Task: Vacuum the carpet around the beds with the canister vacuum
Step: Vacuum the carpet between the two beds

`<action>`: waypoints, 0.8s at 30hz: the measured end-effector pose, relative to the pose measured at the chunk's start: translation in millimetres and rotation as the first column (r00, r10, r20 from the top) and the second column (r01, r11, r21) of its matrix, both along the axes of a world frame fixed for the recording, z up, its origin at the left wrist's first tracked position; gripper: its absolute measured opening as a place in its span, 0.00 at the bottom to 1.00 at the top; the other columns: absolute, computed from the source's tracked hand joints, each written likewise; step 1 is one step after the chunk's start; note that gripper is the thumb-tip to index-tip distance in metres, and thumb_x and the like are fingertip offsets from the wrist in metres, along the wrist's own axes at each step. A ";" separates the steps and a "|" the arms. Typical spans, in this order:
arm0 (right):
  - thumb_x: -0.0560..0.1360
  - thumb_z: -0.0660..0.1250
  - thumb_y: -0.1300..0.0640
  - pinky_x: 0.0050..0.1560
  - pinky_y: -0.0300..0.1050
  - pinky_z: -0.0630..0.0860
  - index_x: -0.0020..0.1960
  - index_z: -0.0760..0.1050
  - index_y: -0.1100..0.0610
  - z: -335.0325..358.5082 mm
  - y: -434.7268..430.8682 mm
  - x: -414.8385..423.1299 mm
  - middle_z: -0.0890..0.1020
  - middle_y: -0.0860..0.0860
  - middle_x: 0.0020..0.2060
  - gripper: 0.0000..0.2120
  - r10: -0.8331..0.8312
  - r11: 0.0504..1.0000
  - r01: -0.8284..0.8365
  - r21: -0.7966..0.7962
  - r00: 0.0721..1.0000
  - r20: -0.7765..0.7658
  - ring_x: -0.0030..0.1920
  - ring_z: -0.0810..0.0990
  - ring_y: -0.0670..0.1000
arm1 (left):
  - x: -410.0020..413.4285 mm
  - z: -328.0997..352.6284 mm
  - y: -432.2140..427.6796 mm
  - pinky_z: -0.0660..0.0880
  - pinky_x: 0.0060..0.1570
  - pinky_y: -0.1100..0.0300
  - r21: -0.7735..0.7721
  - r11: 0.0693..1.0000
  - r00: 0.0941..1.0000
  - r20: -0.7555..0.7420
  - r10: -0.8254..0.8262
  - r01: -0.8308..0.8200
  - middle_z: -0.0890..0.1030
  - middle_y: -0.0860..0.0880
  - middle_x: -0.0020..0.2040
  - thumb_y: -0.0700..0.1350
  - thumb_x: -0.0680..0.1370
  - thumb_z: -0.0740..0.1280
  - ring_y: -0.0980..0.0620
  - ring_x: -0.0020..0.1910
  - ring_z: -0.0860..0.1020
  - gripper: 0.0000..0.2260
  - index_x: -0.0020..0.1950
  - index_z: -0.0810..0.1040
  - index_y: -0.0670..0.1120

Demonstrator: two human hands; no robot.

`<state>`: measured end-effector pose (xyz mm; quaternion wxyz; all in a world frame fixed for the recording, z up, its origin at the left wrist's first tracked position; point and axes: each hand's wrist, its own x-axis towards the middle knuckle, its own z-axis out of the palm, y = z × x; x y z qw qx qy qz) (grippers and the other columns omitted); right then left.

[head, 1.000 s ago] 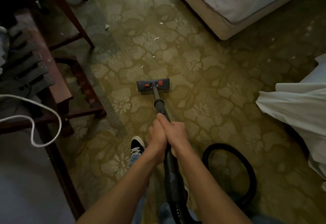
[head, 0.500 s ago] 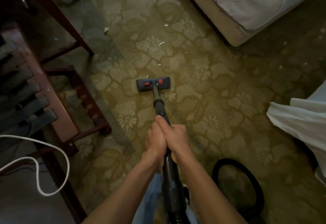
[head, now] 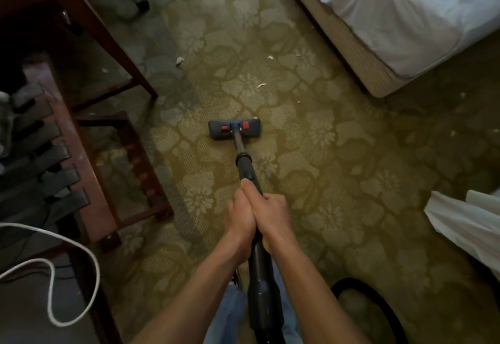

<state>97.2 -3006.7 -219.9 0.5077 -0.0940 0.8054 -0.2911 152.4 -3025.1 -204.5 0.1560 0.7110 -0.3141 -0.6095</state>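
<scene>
Gripping the vacuum tube [head: 244, 163] with both hands, pressed side by side above the jeans: left hand [head: 239, 216] wrapping it from the left, right hand [head: 273, 215] wrapping it from the right, fingers of both curling round the dark plastic, one thumb lying along its top. Reaching forward and down with both forearms, nearly parallel, the hands about level, neither clearly nearer the far end. Trailing the black hose [head: 378, 297] in a loop on the carpet [head: 338, 159], low to the right.

Pointing the tube away from the body, straight ahead and a little left of the hands, its long axis ending in the floor head [head: 234, 129]. Lying flat on the carpet, that head, its width set crosswise to the tube.

Working the aisle between the wooden rack [head: 89, 170] on the left and the bed [head: 405, 18] at far right, well apart from both. Facing white scraps [head: 261, 85] scattered just beyond the head, toward the bed corner and the table leg [head: 116, 59].

Probably calling for a push straight along the tube's axis, carrying the head over the nearest scrap.
</scene>
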 end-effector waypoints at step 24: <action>0.69 0.72 0.33 0.46 0.55 0.86 0.34 0.84 0.57 0.6 -42.5 -95.8 0.86 0.50 0.30 0.26 -0.034 0.999 0.034 0.005 0.999 0.041 0.36 0.87 0.52 | -97.5 15.5 -45.7 0.72 0.37 0.52 0.084 0.995 0.999 0.002 0.044 -0.044 0.77 0.52 0.28 0.55 0.81 0.59 0.50 0.33 0.76 0.22 0.29 0.75 0.51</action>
